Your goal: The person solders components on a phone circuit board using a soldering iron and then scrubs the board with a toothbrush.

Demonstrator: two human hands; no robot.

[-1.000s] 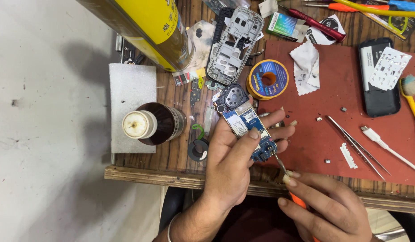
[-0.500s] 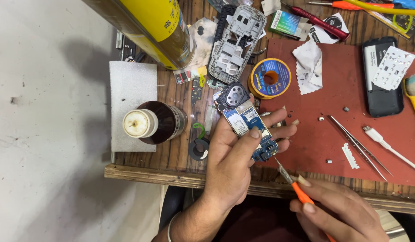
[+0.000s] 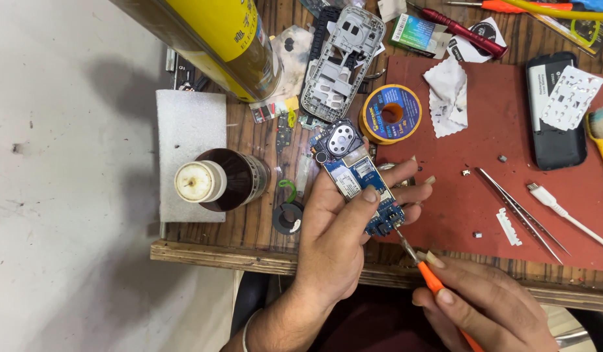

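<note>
My left hand (image 3: 337, 238) grips a blue phone circuit board (image 3: 357, 176) with a round speaker at its far end, thumb pressed on its face, above the front edge of the wooden bench. In my right hand (image 3: 484, 306) is an orange-handled screwdriver (image 3: 431, 280); its metal tip touches the near corner of the board. The board sits tilted, speaker end pointing away from me.
A red work mat (image 3: 497, 163) carries tweezers (image 3: 519, 212), small screws, a white cable and a black phone (image 3: 554, 124). A grey phone frame (image 3: 340, 58), yellow solder spool (image 3: 390, 114), brown bottle (image 3: 220, 179), yellow spray can (image 3: 223, 39) and white pad (image 3: 187, 130) lie on the bench.
My right hand has drawn slightly back toward me and to the right, showing more of the orange screwdriver handle; the tip stays at the board's near corner. The left hand holds steady.
</note>
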